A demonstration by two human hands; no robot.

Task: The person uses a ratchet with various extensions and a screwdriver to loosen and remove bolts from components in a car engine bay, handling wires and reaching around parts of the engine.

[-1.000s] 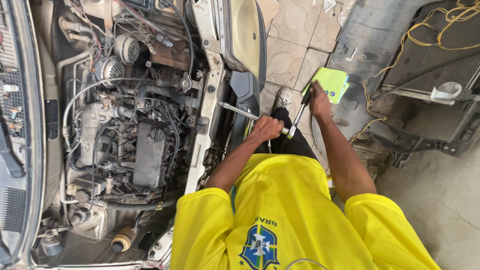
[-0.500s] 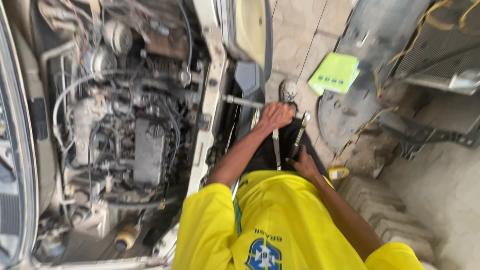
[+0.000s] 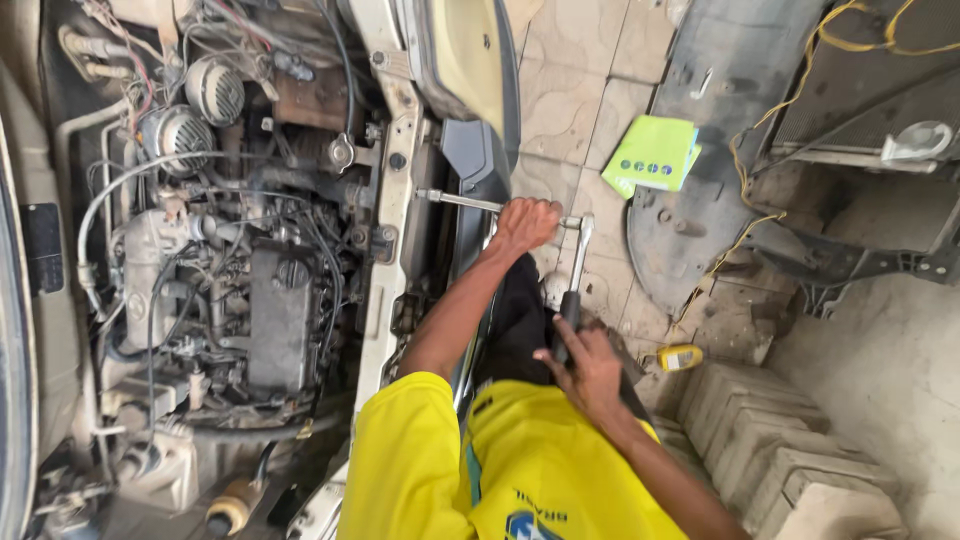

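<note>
My left hand [image 3: 525, 222] is closed around the long metal extension bar of a ratchet wrench [image 3: 577, 262]. The bar's tip [image 3: 432, 195] sits against the white front frame [image 3: 390, 215] of a car. My right hand [image 3: 585, 365] grips the wrench's black handle, which hangs down from the bar's outer end toward my body. Both arms reach out from my yellow shirt [image 3: 520, 470], over a dark bumper part [image 3: 475, 160].
The open engine bay [image 3: 230, 280], with hoses, wires and two round horns, fills the left. On the tiled floor lie a green booklet [image 3: 655, 155], a black plastic liner [image 3: 720, 100], a yellow cable [image 3: 800, 90], a small yellow object [image 3: 680, 357] and concrete blocks [image 3: 790, 440].
My right hand has swung the wrench handle from the upper right down toward my body. My left hand has stayed on the extension bar.
</note>
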